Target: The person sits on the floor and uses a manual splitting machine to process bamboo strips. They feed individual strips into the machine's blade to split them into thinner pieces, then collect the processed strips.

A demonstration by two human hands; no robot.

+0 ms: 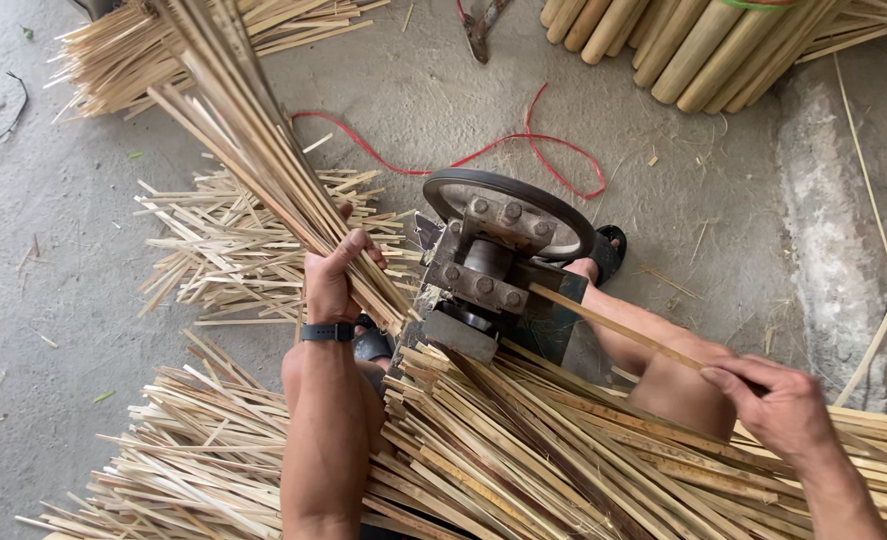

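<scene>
Bamboo strip [619, 327] slanting up-left into machine [494, 270]

Bundle of bamboo strips [254, 140] and thick bamboo poles [684, 45], both cut off at top edge.

Left hand [332, 285] grips a bamboo strip bundle [254, 150]; right hand [776, 400] pinches one strip [614, 325] at the machine [494, 270].

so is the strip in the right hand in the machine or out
In: the bamboo strip runs from the right hand into the metal machine.
</scene>
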